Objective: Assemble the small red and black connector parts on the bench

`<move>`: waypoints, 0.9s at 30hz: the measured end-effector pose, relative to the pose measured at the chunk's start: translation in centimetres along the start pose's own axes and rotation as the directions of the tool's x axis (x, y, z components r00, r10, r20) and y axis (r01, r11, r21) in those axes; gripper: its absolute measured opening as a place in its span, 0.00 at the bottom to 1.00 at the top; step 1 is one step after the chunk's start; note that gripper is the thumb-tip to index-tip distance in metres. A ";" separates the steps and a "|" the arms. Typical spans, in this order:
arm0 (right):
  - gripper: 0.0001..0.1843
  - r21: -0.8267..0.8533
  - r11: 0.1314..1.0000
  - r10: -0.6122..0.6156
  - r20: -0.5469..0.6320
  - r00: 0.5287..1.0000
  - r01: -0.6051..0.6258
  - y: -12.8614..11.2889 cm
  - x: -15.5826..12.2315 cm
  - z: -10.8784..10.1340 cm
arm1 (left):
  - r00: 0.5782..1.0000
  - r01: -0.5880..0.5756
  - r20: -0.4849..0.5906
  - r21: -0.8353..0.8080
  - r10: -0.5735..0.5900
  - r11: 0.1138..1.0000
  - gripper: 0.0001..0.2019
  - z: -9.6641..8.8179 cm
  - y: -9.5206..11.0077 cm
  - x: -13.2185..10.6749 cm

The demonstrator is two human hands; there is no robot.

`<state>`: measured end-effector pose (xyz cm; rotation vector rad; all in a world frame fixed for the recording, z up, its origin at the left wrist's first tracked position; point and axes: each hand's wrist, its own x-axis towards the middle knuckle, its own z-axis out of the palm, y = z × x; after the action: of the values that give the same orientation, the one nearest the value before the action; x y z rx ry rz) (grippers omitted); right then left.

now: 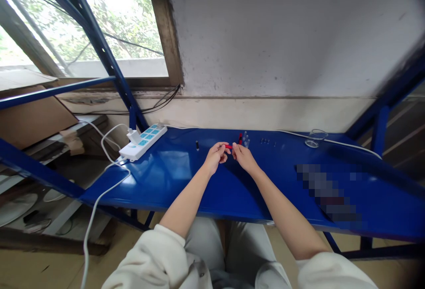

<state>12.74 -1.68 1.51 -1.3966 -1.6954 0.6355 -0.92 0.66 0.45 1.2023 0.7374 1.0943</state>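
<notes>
A slim red tube (229, 146) is held level between my two hands, over the blue table (166, 187). My left hand (216, 156) pinches its left end between thumb and fingers. At its right end, the fingers of my right hand (244, 158) are closed on it and cover part of it. Just behind my right hand stands another red piece (240, 137), beside several small clear tubes (246, 137). To the left of my left hand, a small black tube (197, 145) stands upright. What kind of article the tubes belong to is too small to tell.
Several tiny clear pieces (264, 141) sit farther right, then a clear round container (312, 143) near the wall. A white power strip (142, 143) with a plug and cable occupies the left end. A blurred-out dark object (327, 194) lies at right. Blue frame posts (380, 134) flank the table.
</notes>
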 end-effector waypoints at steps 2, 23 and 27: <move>0.27 0.016 1.000 -0.023 -0.027 0.999 0.024 0.1 0.1 0.2 | 1.000 -0.006 -0.002 -0.003 0.006 1.000 0.14 0.0 0.0 0.0; 0.07 -0.267 0.936 -0.253 -0.048 0.966 0.231 1.6 0.8 -1.2 | 0.984 -0.088 -0.149 0.091 0.101 0.992 0.17 -0.3 0.5 -0.2; 0.04 -0.327 0.945 -0.019 0.048 0.999 0.034 2.2 0.6 -2.8 | 0.946 -0.130 -0.270 0.195 0.180 0.972 0.16 -0.5 0.4 0.0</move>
<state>16.23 -0.86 1.41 -1.5939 -1.9167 0.3813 -1.47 0.86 0.73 1.2811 0.9901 1.3773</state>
